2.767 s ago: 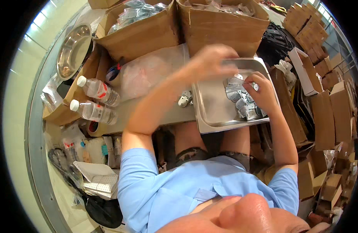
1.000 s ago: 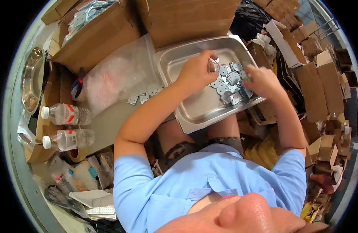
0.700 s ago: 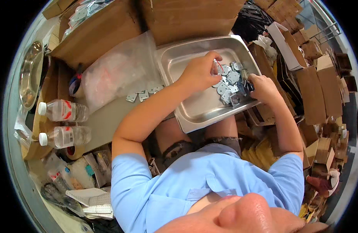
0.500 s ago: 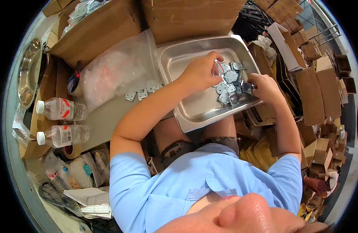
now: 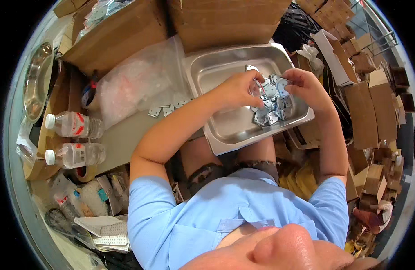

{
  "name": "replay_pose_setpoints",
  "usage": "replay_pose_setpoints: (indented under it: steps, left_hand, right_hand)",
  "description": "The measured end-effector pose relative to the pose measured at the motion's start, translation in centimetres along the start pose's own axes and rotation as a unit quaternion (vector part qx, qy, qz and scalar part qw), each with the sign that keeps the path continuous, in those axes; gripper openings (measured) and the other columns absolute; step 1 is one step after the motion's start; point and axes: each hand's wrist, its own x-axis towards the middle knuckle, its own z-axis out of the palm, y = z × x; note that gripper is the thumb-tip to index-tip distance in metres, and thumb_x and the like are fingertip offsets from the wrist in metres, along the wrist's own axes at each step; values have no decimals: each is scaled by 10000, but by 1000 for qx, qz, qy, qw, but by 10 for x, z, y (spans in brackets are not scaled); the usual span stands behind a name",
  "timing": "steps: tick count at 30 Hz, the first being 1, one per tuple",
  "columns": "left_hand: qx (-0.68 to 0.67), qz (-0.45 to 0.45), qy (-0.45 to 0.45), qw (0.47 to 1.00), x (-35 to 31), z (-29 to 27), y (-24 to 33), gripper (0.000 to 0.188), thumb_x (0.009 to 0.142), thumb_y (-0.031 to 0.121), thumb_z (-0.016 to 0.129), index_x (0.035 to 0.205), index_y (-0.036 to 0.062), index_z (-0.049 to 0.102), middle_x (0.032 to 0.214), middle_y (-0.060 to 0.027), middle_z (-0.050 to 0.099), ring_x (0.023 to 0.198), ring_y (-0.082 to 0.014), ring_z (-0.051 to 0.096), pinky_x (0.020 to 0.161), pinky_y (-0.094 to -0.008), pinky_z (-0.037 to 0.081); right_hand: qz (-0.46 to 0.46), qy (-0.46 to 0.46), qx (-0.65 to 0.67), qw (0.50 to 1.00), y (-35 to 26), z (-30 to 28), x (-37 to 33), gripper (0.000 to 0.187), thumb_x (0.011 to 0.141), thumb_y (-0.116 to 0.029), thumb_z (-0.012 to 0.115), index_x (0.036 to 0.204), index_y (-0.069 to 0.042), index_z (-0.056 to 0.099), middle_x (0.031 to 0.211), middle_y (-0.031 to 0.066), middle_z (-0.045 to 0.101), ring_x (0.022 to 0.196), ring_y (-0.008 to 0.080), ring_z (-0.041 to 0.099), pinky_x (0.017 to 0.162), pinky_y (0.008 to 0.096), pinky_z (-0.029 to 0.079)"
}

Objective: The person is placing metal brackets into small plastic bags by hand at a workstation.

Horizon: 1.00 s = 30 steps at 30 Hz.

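A steel tray [image 5: 225, 135] rests across my lap with a heap of small silvery metal plates [image 5: 271, 105] in it. Over the heap, the curled fingers of my left hand [image 5: 241, 91] hold a small clear plastic bag [image 5: 256, 89] with a red line along its mouth. My right hand [image 5: 309, 86] comes in from the right and pinches a rounded metal plate [image 5: 283, 85] between thumb and fingers, close to the bag. How many pieces are in the bag I cannot make out.
Left of the tray, a large clear plastic bag [image 5: 135, 81] and several loose metal plates [image 5: 167, 109] lie on a grey surface. Two water bottles [image 5: 79, 155] lie on their sides farther left. Cardboard boxes [image 5: 225, 22] stand behind the tray, with more stacked at right.
My right hand has moved up and left from the tray's right side toward the bag, with a metal plate now in its fingers. My left hand has shifted slightly right and down.
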Motion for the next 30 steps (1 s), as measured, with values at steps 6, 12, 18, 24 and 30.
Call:
replay_pose_setpoints:
  steps: [6,12,18,24,30]
  left_hand:
    - [-142,7,-69,987,-1,1,0,484,701,108,758,1117,41,520,936,-42,555,877,-124,528,759,-283,444]
    - [-329,-58,-82,939,-4,-5,6,411,747,99,705,1115,44,531,961,-34,543,832,-122,535,658,-277,467]
    - [-383,-65,38,921,3,-8,8,403,753,80,692,1115,50,518,957,-39,531,772,-117,530,627,-252,458]
    - [-376,-66,149,912,3,-9,3,423,757,50,683,1123,85,472,1038,-56,512,796,-136,540,632,-284,468]
    - [-358,-76,151,918,4,-12,-4,505,756,55,697,1174,108,418,1080,-69,504,918,-168,538,691,-350,497]
  right_hand:
    - [-121,-15,102,987,-18,34,11,219,804,10,615,1019,17,576,942,20,591,838,78,545,766,235,450]
    - [-116,57,-34,991,-19,38,16,152,832,-89,603,956,-3,617,833,62,623,749,138,567,717,269,453]
    - [-76,-52,-349,933,25,52,18,308,762,-232,683,957,-9,597,884,150,637,827,321,619,745,388,481]
    - [31,-27,-453,890,6,92,24,473,693,-319,730,992,-30,504,911,181,634,862,350,622,738,417,488]
    - [16,-126,-357,926,2,78,29,270,634,-232,725,824,-42,691,815,155,664,806,313,637,729,401,497]
